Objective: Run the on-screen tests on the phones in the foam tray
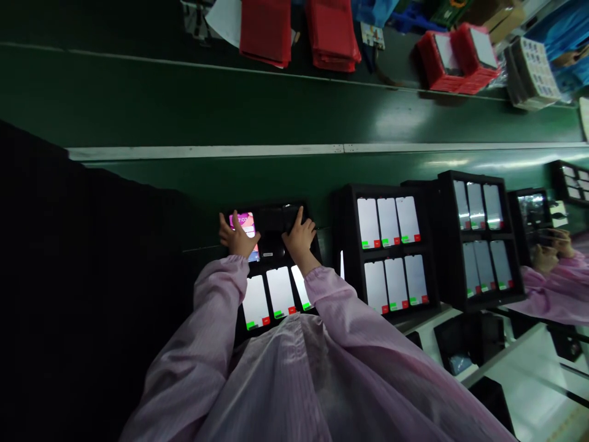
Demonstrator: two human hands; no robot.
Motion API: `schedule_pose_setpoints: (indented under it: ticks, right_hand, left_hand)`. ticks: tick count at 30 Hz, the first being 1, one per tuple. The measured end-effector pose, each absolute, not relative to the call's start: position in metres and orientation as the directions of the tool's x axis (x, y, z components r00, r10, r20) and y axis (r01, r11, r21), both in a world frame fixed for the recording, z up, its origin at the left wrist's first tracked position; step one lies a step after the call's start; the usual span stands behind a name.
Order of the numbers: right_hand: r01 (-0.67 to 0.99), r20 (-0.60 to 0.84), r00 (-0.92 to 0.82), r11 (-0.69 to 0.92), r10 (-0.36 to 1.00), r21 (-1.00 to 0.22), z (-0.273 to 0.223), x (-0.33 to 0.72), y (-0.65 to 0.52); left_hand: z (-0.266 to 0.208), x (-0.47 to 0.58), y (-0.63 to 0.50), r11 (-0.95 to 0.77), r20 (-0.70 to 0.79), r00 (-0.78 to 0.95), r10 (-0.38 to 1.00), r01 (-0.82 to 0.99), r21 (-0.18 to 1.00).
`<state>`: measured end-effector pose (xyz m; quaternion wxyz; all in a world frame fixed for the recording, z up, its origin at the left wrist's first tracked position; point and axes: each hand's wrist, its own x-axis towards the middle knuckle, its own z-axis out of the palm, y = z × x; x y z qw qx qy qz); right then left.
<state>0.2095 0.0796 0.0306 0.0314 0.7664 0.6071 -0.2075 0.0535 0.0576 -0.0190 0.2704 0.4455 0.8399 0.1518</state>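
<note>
**Tray inspection: near row lit white, far row not matching**

The green workbench (276,116) carries a line of black trays; the neighbouring tray (391,252), just right of the working position, shows six white screens with green and red marks. The tray in hand (264,265) has three white-screened phones (280,291) in its near row, partly covered by the right arm. Judged against its neighbour, this tray appears about half brought to that state: near row done, far row outstanding, its middle and right places dark.

Right hand (300,238): fingers spread, forefinger extended onto the dark right-hand place. Left hand (240,240): fingers and thumb spread across the colour-screened phone (247,222); whether they pinch its edges, cannot tell. That phone lies in the far-left place, long axis running near to far, clock end pointing away from the wearer
</note>
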Motion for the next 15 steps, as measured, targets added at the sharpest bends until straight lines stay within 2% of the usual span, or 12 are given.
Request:
schedule_pose_setpoints:
  ticks: [4,6,15]
  right_hand:
    - [0.941,-0.295,0.025,-0.122,0.955,-0.315,0.033,0.207,0.056]
    - [0.916,-0.322,-0.041,-0.093,0.946,-0.389,0.030,0.204,0.043]
    - [0.844,-0.443,-0.030,-0.215,0.896,-0.491,0.016,0.195,0.052]
  left_hand:
    - [-0.018,0.055,0.059,0.563,-0.312,-0.469,0.826,0.668,0.487]
    - [-0.018,0.056,0.058,0.563,-0.297,-0.479,0.826,0.674,0.478]
    - [-0.022,0.054,0.058,0.552,-0.298,-0.465,0.834,0.695,0.460]
